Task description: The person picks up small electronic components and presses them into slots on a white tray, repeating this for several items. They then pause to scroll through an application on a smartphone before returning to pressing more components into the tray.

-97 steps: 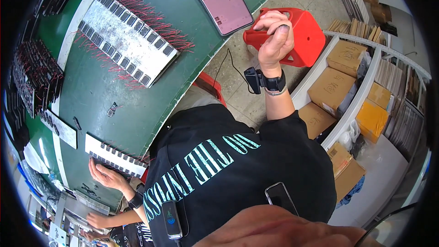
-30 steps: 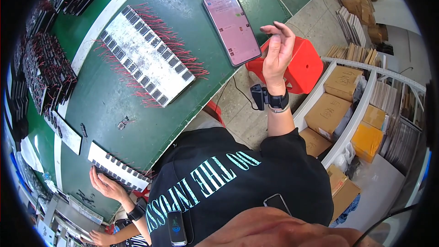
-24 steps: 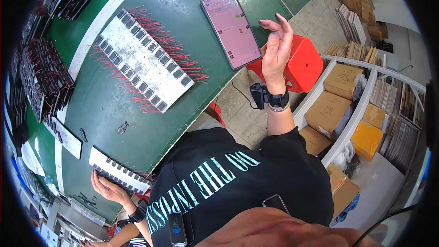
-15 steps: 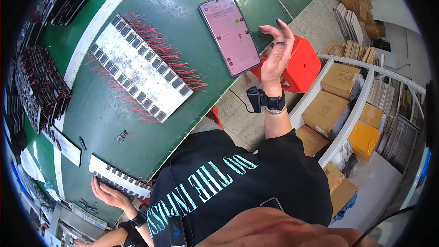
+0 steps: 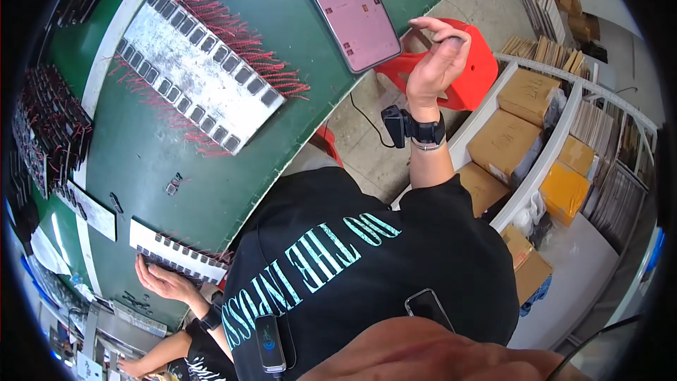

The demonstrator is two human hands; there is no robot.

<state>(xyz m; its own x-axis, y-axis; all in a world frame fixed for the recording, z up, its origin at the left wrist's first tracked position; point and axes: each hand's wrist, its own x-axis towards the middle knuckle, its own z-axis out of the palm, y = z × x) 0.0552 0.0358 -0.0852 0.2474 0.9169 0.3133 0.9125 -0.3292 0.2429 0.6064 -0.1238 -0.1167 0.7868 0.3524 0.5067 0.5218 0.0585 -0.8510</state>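
My left hand (image 5: 168,285) lies along the near edge of a narrow white board (image 5: 149,236) lined with small black rectangular parts. Its fingers are stretched out, and contact with the board is hard to make out. My right hand (image 5: 438,70) is raised beyond the table edge, holding nothing, with fingers loosely bent and apart; a dark smudge marks one finger. Nearest to it are a phone (image 5: 350,14) with a lit pinkish screen on the table and a red plastic stool (image 5: 479,63). A larger white board (image 5: 194,63) carries two rows of similar black parts with red wires.
The green table (image 5: 233,201) holds a loose black part (image 5: 173,184) and another white strip (image 5: 99,219). Stacked wired boards (image 5: 49,127) stand at the far left. Another person's arm (image 5: 159,354) shows at lower left. A rack of cardboard boxes (image 5: 504,144) stands at right.
The view has shifted, so the table and phone sit higher in it. My right hand's fingers have curled in more, and it is lower beside the phone. My left hand stays by the narrow board.
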